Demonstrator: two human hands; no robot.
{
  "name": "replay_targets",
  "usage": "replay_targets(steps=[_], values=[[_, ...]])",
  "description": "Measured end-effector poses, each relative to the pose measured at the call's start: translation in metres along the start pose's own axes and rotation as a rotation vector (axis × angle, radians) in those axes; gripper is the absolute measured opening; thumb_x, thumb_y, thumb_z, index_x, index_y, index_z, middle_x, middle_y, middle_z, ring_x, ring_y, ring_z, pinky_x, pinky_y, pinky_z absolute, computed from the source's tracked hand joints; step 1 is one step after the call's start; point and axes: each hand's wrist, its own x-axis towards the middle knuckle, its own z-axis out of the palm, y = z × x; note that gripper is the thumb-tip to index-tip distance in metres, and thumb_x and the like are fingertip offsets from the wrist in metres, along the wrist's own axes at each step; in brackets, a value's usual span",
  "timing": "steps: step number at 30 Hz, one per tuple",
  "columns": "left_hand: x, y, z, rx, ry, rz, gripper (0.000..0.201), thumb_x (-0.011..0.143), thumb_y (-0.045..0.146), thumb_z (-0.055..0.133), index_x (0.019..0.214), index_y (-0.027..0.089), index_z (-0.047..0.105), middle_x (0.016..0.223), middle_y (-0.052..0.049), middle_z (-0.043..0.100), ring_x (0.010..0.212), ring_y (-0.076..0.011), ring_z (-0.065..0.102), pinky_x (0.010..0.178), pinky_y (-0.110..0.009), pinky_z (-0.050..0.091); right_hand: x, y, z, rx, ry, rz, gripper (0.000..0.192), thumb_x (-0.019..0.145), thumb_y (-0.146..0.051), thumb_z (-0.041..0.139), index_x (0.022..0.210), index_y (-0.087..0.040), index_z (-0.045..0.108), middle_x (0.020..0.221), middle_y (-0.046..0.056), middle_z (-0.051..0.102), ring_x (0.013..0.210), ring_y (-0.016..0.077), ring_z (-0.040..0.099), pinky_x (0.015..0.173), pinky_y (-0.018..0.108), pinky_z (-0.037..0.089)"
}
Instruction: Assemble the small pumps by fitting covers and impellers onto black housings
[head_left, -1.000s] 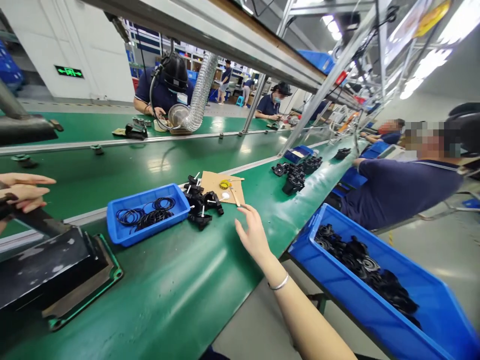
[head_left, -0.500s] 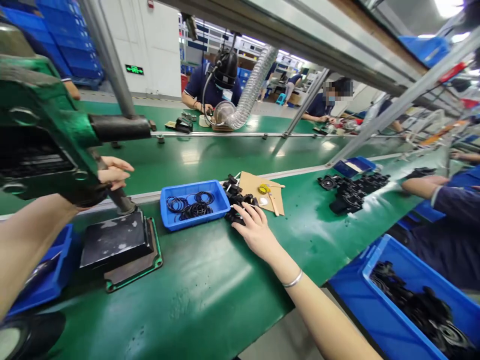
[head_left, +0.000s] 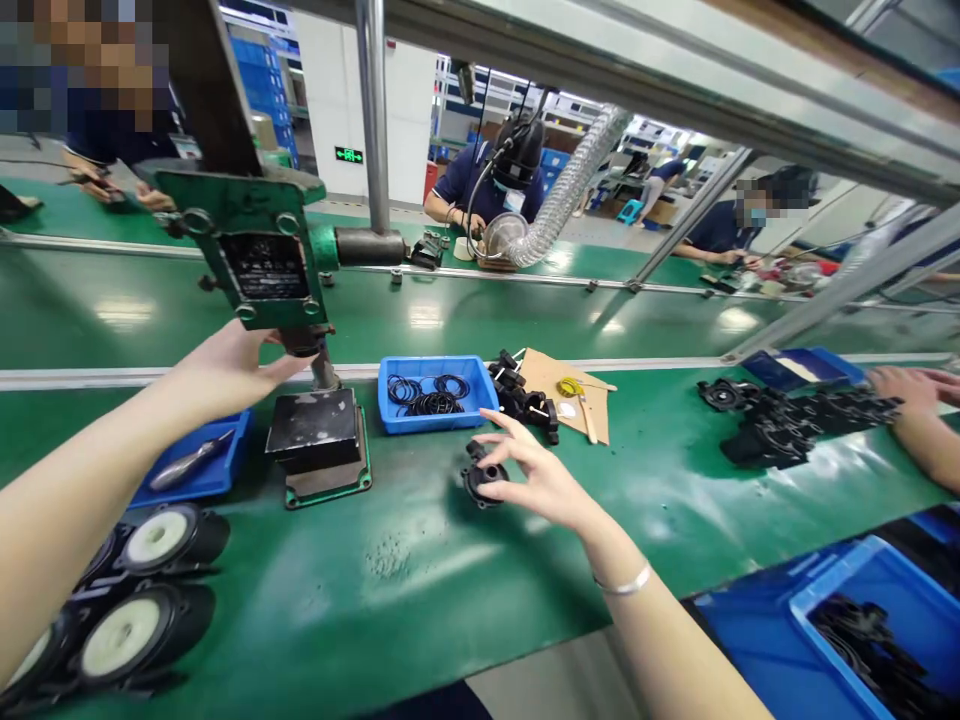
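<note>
My right hand [head_left: 541, 472] holds a small round black plastic part [head_left: 484, 478] just above the green belt [head_left: 420, 570], in front of a blue tray of black rubber rings [head_left: 433, 392]. My left hand [head_left: 229, 365] reaches up under the green hand press [head_left: 251, 245] and touches its black handle [head_left: 304, 343]. Below the press sits its black base block [head_left: 315, 430]. A pile of black parts [head_left: 523, 394] lies right of the ring tray, beside a brown card [head_left: 570, 395].
Round black-and-white speaker-like parts [head_left: 142, 590] lie at the near left. A blue tray with a tool [head_left: 191, 465] sits left of the press. Another person's hands [head_left: 911, 385] rest near black parts [head_left: 795, 425] at right. Blue bins [head_left: 870, 620] stand below the belt edge. Workers sit across.
My right hand has picked one black part from the pile and drawn it toward me. My view has swung left, showing the press and the speaker-like parts.
</note>
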Motion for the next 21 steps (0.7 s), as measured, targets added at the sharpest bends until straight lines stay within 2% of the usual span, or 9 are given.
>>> replay_targets(steps=[2,4,6,8,10,13,17,21], values=[[-0.025,-0.001,-0.008,0.136,-0.044,-0.005,0.063,0.09,0.057,0.053,0.125,0.005,0.06,0.122,-0.017,0.067,0.117,-0.0333,0.061,0.105,-0.055,0.046,0.022,0.003,0.012,0.177,-0.064,0.071,0.027,0.075,-0.038,0.084,0.09,-0.021,0.069,0.161,0.01,0.032,0.129,0.026,0.06,0.114,0.046,0.044],[-0.057,-0.008,-0.017,0.208,-0.02,0.029,0.074,0.09,0.062,0.048,0.135,0.004,0.053,0.132,-0.02,0.062,0.125,-0.0345,0.057,0.11,-0.054,0.042,0.041,0.008,0.021,0.272,-0.084,0.112,0.032,0.07,-0.04,0.086,0.087,-0.02,0.068,0.157,0.011,0.038,0.131,0.0273,0.059,0.114,0.045,0.043],[-0.095,-0.021,-0.026,0.227,-0.037,0.098,0.076,0.089,0.066,0.047,0.139,0.009,0.05,0.138,-0.017,0.059,0.129,-0.0322,0.055,0.114,-0.051,0.04,0.053,0.011,0.027,0.303,-0.097,0.117,0.035,0.067,-0.042,0.087,0.086,-0.019,0.068,0.152,0.011,0.044,0.13,0.0274,0.06,0.115,0.045,0.042],[-0.138,-0.037,-0.03,0.252,-0.094,0.161,0.072,0.089,0.066,0.05,0.144,0.02,0.046,0.144,-0.01,0.055,0.13,-0.0296,0.055,0.114,-0.049,0.042,0.057,0.011,0.029,0.307,-0.117,0.109,0.035,0.066,-0.041,0.088,0.085,-0.019,0.068,0.148,0.011,0.048,0.128,0.0267,0.06,0.116,0.045,0.04],[-0.181,-0.053,-0.027,0.313,-0.146,0.218,0.069,0.09,0.06,0.055,0.149,0.03,0.038,0.15,-0.006,0.051,0.134,-0.0294,0.054,0.114,-0.05,0.044,0.056,0.009,0.031,0.31,-0.135,0.11,0.034,0.066,-0.04,0.088,0.084,-0.019,0.068,0.146,0.011,0.05,0.127,0.0259,0.061,0.116,0.044,0.04],[-0.229,-0.073,-0.012,0.366,-0.113,0.279,0.075,0.089,0.053,0.06,0.153,0.03,0.031,0.156,-0.01,0.045,0.141,-0.0337,0.048,0.115,-0.053,0.042,0.055,0.006,0.034,0.307,-0.142,0.119,0.033,0.065,-0.039,0.089,0.083,-0.019,0.07,0.144,0.013,0.052,0.127,0.0254,0.06,0.116,0.044,0.039],[-0.254,-0.088,0.01,0.423,-0.052,0.37,0.067,0.094,0.034,0.056,0.155,0.024,0.03,0.159,-0.018,0.038,0.144,-0.0364,0.043,0.115,-0.057,0.041,0.064,0.005,0.042,0.309,-0.113,0.138,0.037,0.064,-0.041,0.089,0.084,-0.017,0.07,0.142,0.015,0.056,0.121,0.0255,0.063,0.113,0.047,0.041],[-0.255,-0.092,0.02,0.45,0.039,0.327,0.067,0.094,0.027,0.057,0.154,0.018,0.03,0.151,-0.023,0.047,0.138,-0.037,0.05,0.116,-0.062,0.038,0.071,0.004,0.05,0.331,-0.071,0.13,0.04,0.063,-0.044,0.089,0.084,-0.017,0.068,0.145,0.015,0.055,0.121,0.0258,0.064,0.113,0.048,0.041]])
